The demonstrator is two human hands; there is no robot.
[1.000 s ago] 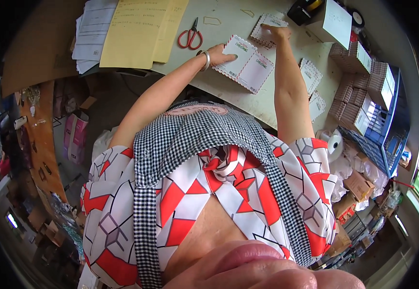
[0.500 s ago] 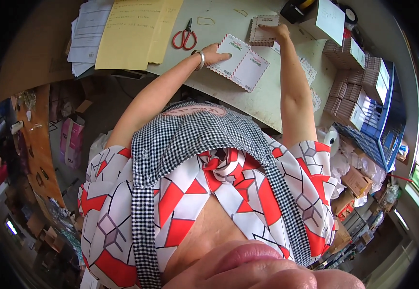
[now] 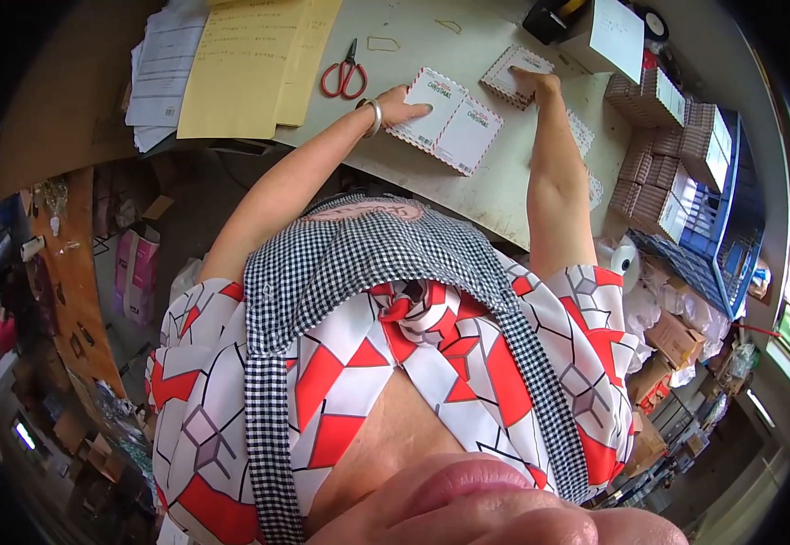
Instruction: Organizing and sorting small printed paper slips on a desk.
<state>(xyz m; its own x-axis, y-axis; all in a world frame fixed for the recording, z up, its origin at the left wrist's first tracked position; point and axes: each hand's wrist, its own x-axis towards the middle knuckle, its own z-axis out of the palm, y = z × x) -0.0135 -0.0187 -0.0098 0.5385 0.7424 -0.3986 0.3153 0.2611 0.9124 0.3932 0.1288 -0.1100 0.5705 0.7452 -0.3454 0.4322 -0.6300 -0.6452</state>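
My left hand [image 3: 402,107] is closed on the left side of a double block of white Christmas cards [image 3: 467,136] with red-striped scalloped edges. Its thumb lies across the top card, and the other fingers are mostly hidden. To the right, my right hand [image 3: 538,84] grips a smaller stack of similar cards [image 3: 507,73], its fingers over the top and near side. This stack sits tilted on the pale table [image 3: 322,123], just beyond the double block, with a narrow gap between them.
Red-handled scissors [image 3: 345,80] lie left of the cards, near yellow handwritten sheets [image 3: 236,82]. Loose rubber bands [image 3: 383,44] are at the back. Loose cards [image 3: 580,134] lie beside my right forearm. Bundled card stacks [image 3: 658,173] fill a blue crate [image 3: 731,218] at right.
My right hand has drawn the smaller card stack slightly nearer and to the right, turning it clockwise. My left hand keeps its hold on the double block, which has barely shifted.
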